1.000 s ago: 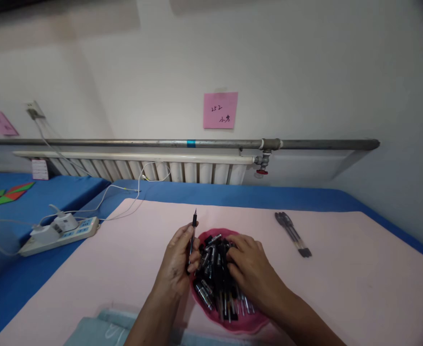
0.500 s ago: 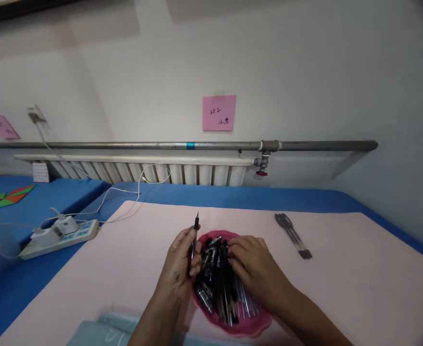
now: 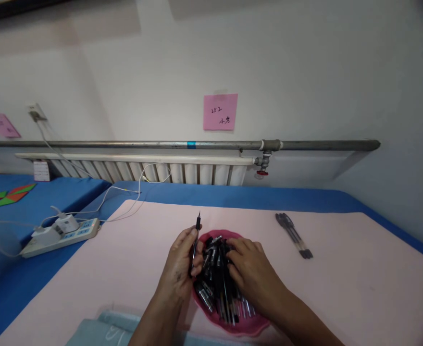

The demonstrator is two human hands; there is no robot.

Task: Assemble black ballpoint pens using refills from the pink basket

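Note:
My left hand (image 3: 182, 257) is closed around a pen (image 3: 197, 230), held upright with its bare tip pointing up. Beside it, a pink basket with a wavy rim (image 3: 249, 331) holds black pen caps (image 3: 206, 300), dark pen parts and clear pen barrels (image 3: 246, 307). Over the basket's right side reaches my right hand (image 3: 253, 269). Its fingers are bent and a little apart, and the fingertips touch the black parts; I see nothing gripped in them. Several capped pens (image 3: 293, 235) lie side by side on the pink sheet, to the right of the basket.
The pink sheet (image 3: 132, 269) covers a blue table (image 3: 197, 190). A folded teal cloth (image 3: 99, 331) lies at the near edge. On the left are a power strip (image 3: 85, 230) with chargers and white cables. Behind stand a radiator (image 3: 197, 173) and a pipe with a red-handled valve (image 3: 262, 173).
My right hand has shifted slightly left over the basket, its fingers still among the black parts. My left hand keeps the pen in nearly the same place.

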